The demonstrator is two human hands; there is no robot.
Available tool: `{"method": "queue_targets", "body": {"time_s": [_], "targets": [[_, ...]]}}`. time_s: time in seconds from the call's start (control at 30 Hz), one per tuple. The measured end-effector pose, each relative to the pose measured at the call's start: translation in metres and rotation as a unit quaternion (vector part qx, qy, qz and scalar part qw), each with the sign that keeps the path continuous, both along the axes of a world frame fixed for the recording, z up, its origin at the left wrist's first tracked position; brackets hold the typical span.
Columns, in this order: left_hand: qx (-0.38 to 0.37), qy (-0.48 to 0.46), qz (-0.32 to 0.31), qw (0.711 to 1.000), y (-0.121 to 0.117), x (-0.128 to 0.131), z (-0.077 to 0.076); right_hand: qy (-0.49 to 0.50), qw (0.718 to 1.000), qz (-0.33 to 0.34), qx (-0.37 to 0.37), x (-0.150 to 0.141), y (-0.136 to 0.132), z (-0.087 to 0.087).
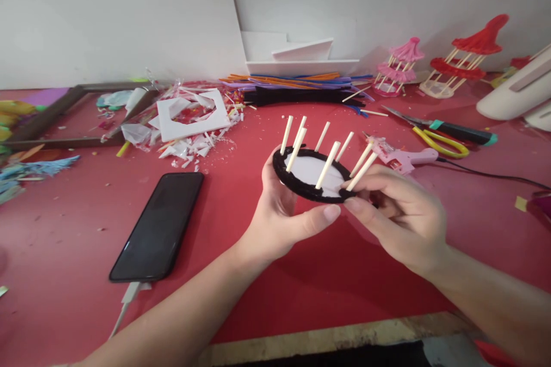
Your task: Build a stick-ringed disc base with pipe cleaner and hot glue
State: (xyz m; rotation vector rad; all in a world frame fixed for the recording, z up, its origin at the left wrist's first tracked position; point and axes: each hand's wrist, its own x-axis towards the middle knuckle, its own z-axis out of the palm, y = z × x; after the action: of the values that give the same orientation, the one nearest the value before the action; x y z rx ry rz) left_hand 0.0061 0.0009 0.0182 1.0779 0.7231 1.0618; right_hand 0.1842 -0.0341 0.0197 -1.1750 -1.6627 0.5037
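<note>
Between my two hands is a round white foam disc edged with black pipe cleaner. Several pale wooden sticks stand up around its rim. My left hand supports the disc from the left and below, its thumb along the near edge and its other fingers hidden underneath. At the right side, my right hand pinches the black pipe cleaner at the rim between thumb and forefinger, close to one stick. The disc is held above the red table, tilted a little.
A phone with a cable lies left. Behind are foam scraps, pipe cleaners and a brown frame. To the right are a pink glue gun, yellow-handled scissors, pliers, and pink and red stick models.
</note>
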Motion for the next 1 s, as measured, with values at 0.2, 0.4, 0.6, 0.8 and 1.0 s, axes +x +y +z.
{"method": "queue_targets", "body": {"time_s": [0.2,0.4,0.6,0.8,1.0], "targets": [[-0.003,0.008,0.020,1.000,-0.001,0.000,-0.001,-0.018,1.000,-0.006,0.008,0.002,-0.001,0.001],[-0.005,0.006,0.003,1.000,-0.002,-0.002,0.003,-0.030,0.999,0.016,0.036,0.006,-0.002,0.002],[-0.003,0.018,0.000,1.000,-0.003,-0.003,0.004,-0.043,0.997,0.027,0.054,0.006,0.000,0.003],[0.034,0.026,0.039,0.998,-0.004,0.000,-0.006,-0.039,0.997,0.036,0.058,0.007,0.000,0.004],[0.041,0.007,0.021,0.999,-0.003,0.001,-0.005,-0.018,0.999,0.019,0.030,0.006,0.000,0.001]]}}
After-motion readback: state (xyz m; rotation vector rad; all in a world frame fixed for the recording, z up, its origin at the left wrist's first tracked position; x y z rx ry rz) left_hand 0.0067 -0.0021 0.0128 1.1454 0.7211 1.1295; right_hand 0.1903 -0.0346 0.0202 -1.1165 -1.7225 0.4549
